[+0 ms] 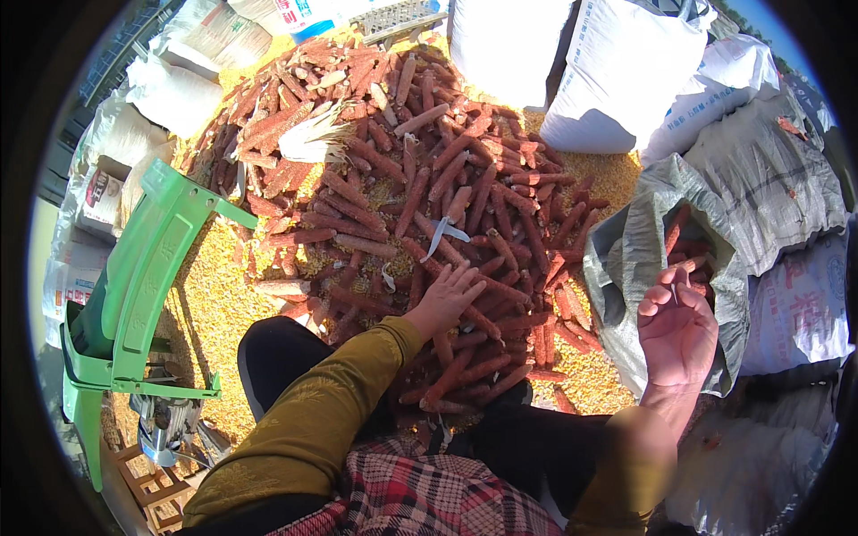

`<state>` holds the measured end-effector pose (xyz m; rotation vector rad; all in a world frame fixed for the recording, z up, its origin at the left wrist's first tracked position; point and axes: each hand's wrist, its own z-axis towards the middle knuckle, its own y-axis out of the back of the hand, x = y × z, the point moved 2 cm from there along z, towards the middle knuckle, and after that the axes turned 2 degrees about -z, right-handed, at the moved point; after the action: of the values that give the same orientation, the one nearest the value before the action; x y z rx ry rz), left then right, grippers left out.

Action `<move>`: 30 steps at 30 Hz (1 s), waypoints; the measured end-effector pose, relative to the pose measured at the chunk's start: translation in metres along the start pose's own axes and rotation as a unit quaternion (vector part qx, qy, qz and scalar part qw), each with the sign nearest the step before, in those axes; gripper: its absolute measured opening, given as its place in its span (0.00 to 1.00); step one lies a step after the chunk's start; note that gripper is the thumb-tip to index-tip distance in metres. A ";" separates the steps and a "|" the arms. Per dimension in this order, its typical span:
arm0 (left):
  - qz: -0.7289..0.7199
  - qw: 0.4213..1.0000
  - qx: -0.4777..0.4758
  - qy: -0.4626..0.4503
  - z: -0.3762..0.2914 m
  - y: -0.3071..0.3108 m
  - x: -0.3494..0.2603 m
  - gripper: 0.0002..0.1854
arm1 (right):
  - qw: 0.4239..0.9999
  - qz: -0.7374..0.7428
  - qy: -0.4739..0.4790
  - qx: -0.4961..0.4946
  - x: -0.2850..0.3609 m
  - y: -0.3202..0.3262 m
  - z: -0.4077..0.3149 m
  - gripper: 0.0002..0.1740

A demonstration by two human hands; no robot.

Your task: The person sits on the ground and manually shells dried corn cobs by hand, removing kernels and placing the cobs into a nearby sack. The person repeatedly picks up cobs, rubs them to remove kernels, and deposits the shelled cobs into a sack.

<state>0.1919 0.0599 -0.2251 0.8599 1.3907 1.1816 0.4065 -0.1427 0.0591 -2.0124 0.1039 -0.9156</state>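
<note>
My left hand (444,299) lies palm down on a heap of red, shelled corn cobs (375,218), its fingers slightly apart. No cob is clearly gripped in it. At the right, my right hand (677,335) is held palm up over the near side of a grey-green woven sack (620,281) with a wide mouth. Its fingers are loosely curled, and a thin pale sliver shows by the fingertips. Several cobs (677,228) are inside that sack. Part of the heap lies between my knees, and a white strip (444,233) rests just beyond my left hand.
Yellow corn kernels (228,295) cover the ground. A green metal machine (151,275) with a motor (161,425) stands at left beside a wooden frame (157,496). White sacks (627,74) line the back and right. A pale husk (315,137) lies on the heap.
</note>
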 end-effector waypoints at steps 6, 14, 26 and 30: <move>0.067 0.984 0.163 0.033 0.037 -0.013 -0.005 0.54 | 0.999 -0.029 -0.007 -0.019 -0.012 -0.006 0.000 0.13; 0.112 0.988 0.111 -0.001 -0.023 -0.029 0.023 0.29 | 0.999 -0.041 -0.026 -0.007 -0.017 -0.002 0.000 0.14; -0.574 0.804 0.002 0.152 0.011 0.162 0.006 0.35 | 0.984 -0.160 -0.071 -0.032 -0.075 -0.021 0.017 0.13; -0.822 0.553 -0.067 0.117 -0.018 0.245 -0.017 0.40 | 0.959 -0.258 -0.105 -0.041 -0.114 -0.014 0.015 0.17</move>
<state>0.1513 0.1012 0.0138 -0.8450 1.4683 -0.1877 0.3299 -0.0783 0.0008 -2.2449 -0.5339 -1.0159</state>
